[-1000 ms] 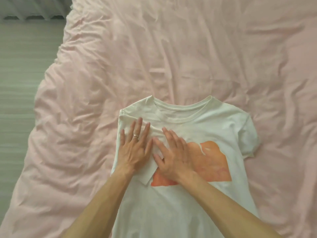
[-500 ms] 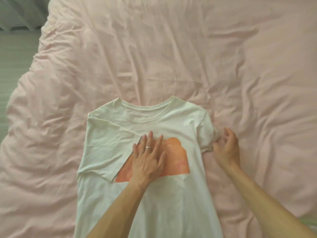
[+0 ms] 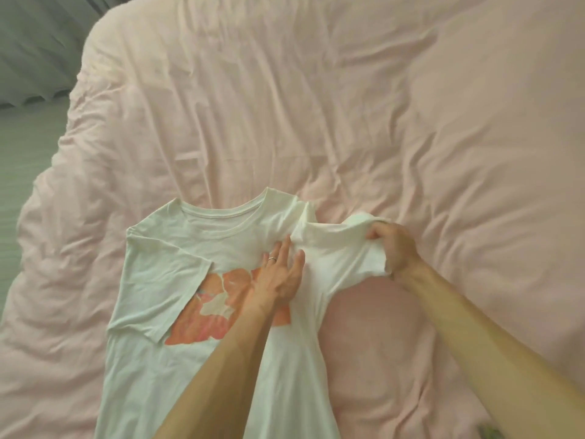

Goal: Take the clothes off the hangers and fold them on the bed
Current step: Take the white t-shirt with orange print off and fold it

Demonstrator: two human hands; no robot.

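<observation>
A white T-shirt point(image 3: 177, 267) with an orange print lies face up on the pink duvet point(image 3: 316, 106), one sleeve folded in; the left hand point(image 3: 280, 274) presses flat on its chest, fingers straight and slightly apart. The right hand point(image 3: 394, 248) grips the other sleeve, fingers curled round the lifted cloth.

shirt point(image 3: 164, 248): white, orange print, possibly flowers; front up, collar at the far end
left sleeve point(image 3: 164, 289): folded in across the chest
right sleeve point(image 3: 345, 245): lifted, bunched
bed point(image 3: 348, 122): pink, wrinkled cover under the shirt
</observation>
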